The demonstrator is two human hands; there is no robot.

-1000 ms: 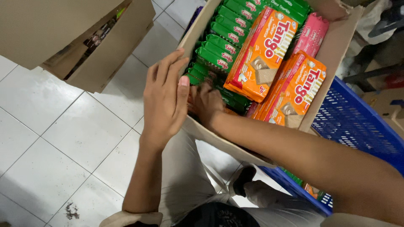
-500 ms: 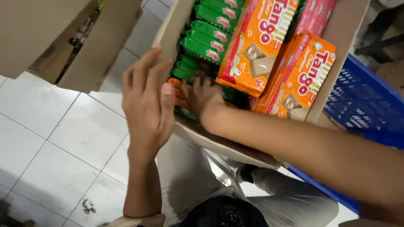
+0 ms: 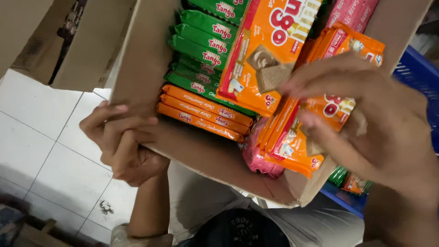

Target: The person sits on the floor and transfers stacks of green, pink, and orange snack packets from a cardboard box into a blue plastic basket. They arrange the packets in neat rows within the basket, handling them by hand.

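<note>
A brown cardboard box point(image 3: 151, 50) packed with wafer packs fills the middle of the head view. My left hand point(image 3: 123, 142) grips its near left corner from outside, fingers curled on the wall. My right hand point(image 3: 366, 119) hovers over the box's right side, fingers spread and touching the upright orange packs point(image 3: 297, 142). Slim green packs point(image 3: 206, 43) lie stacked at the left, slim orange packs point(image 3: 201, 112) below them, a large orange pack point(image 3: 265, 50) on top, and a pink pack point(image 3: 258, 158) at the near edge.
A second cardboard box point(image 3: 77, 45) stands open at the upper left over white floor tiles point(image 3: 41, 146). A blue plastic crate point(image 3: 418, 68) sits at the right, with more packs point(image 3: 350, 180) visible under the box's corner. My lap is below the box.
My left hand dropped from the box's side wall to grip its near corner. My right hand came out of the left part and moved to the orange packs at the right. The view closed in.
</note>
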